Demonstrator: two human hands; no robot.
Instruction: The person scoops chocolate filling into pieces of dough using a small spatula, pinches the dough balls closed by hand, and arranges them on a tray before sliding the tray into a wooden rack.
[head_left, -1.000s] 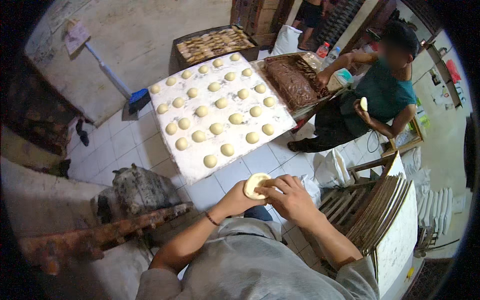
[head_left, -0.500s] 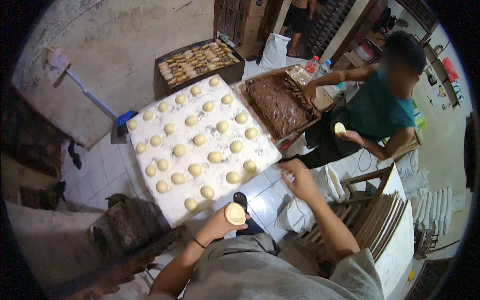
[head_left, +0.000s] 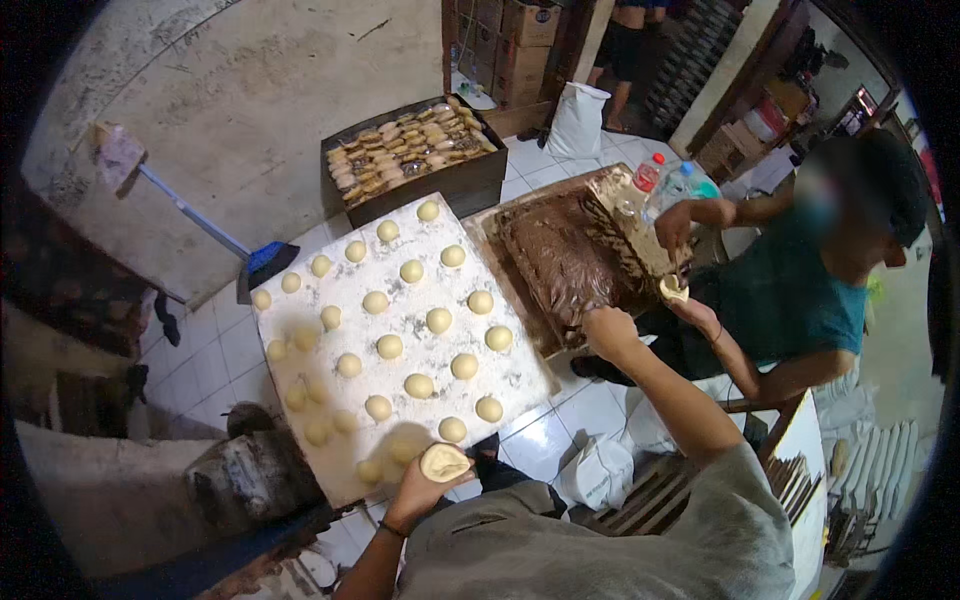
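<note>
Since the last frames the right hand (head_left: 607,330) has left the dough and gone far-right to the chocolate tray; the left hand (head_left: 425,487) now holds the flattened dough disc (head_left: 444,462) alone, near centre, just at the near edge of the floured board (head_left: 300,400). Left fingers are curled under the disc, cupping it. The right hand is seen from the back, fingers hidden over the tray rim, so I can't tell if they're spread or closed, or whether they touch the filling. The fisheye rim blacks out the corners, and the person's own torso cuts off the near edge. The floured board, the biggest item, carries rows of round dough balls (head_left: 437,320); its near-left part sits in shadow, and the balls there are hard to count. Right of it is the brown tray (head_left: 515,215), filled with dark chocolate paste (head_left: 560,265). Far of the board, a dark crate (head_left: 440,190) is packed with browned baked buns (head_left: 405,145). A co-worker in a teal shirt sits far right, their hand (head_left: 690,312) holding a small dough piece (head_left: 673,290) over the tray's right end; what it holds inside is too small to read. Two plastic bottles (head_left: 660,180) stand at the tray's far corner.
</note>
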